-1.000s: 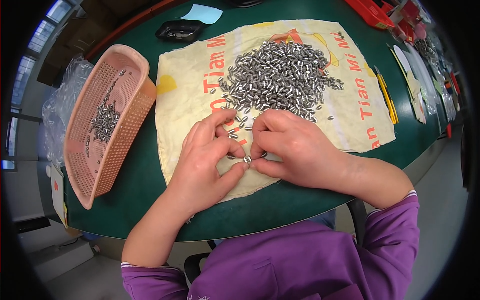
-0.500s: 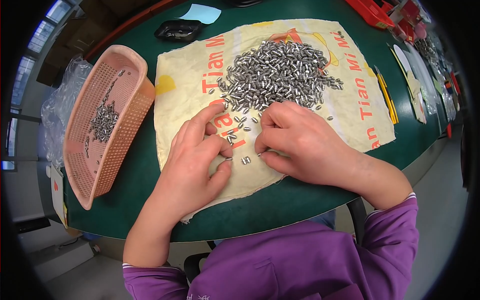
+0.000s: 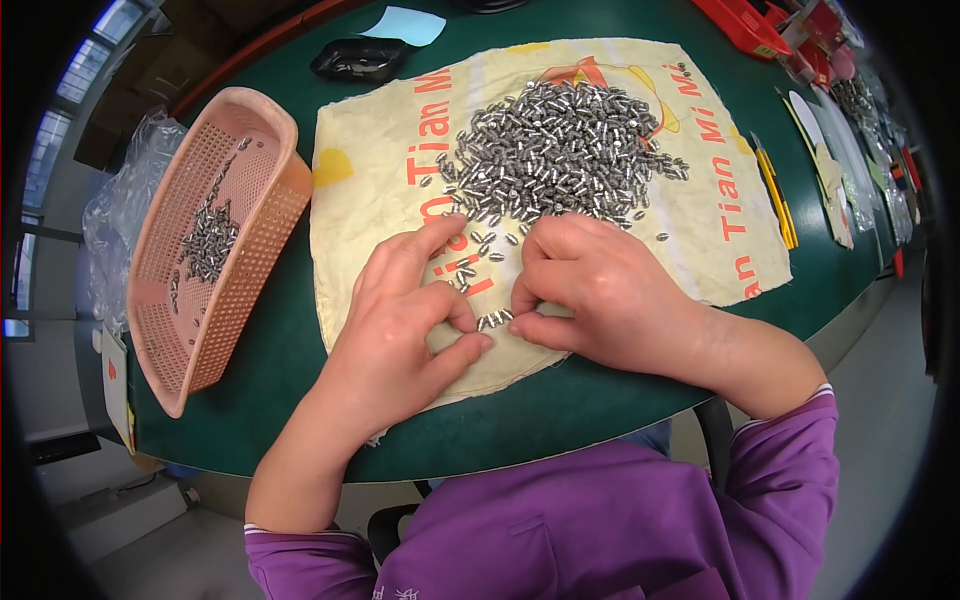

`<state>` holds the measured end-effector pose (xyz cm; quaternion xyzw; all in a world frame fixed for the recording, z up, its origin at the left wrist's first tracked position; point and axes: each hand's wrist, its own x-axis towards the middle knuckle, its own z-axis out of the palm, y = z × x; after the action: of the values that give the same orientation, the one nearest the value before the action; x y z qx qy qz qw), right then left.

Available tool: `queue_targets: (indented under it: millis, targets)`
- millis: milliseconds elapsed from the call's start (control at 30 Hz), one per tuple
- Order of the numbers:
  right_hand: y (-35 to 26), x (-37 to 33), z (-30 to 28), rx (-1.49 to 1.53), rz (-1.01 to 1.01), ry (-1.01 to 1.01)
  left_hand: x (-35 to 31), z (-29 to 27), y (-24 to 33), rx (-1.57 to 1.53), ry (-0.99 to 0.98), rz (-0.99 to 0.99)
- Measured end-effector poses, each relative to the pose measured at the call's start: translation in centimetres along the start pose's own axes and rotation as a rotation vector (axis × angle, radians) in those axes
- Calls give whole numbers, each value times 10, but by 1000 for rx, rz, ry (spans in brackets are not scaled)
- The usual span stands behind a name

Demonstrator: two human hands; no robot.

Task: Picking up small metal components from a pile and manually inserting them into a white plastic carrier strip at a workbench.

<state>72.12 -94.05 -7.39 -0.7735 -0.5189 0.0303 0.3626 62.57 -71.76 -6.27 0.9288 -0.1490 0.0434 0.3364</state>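
Between my two hands a short row of small shiny metal cylinders (image 3: 495,320) lies side by side on the cream printed cloth (image 3: 380,150). My left hand (image 3: 395,315) is at the row's left end, thumb and forefinger slightly apart beside it, the other fingers stretched forward. At the right end, my right hand (image 3: 600,290) has thumb and forefinger pinched at the last metal cylinder, its other fingers curled in. Just beyond the hands is a big heap of the same metal cylinders (image 3: 555,150). Several loose ones (image 3: 485,245) are scattered between heap and row.
On the left a pink perforated basket (image 3: 240,270) stands tilted, some metal pieces inside. Clear plastic wrap (image 3: 125,210) lies behind it. A black tray (image 3: 360,60) and blue paper (image 3: 408,26) are at the back. A yellow cutter (image 3: 775,195) lies right, below a red bin (image 3: 740,25).
The row between my hands has grown from a couple of pieces to several. My left fingertips have come rightward and loosened from a piece; my right fingertips have reached the row's right end.
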Motion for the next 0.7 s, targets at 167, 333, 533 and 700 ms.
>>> queue_targets:
  millis: [167,333,533,700]
  targets:
    - [-1,0,-2,1,21,-18,0,3,2,-87,31,-66]
    - [2,0,1,5,-36,-33,-1,4,-2,-26,23,-2]
    - [2,0,1,-7,-10,-36,-1,4,-2,-27,4,-8]
    - [3,1,-1,5,-30,-34,-1,5,-3,-34,7,8]
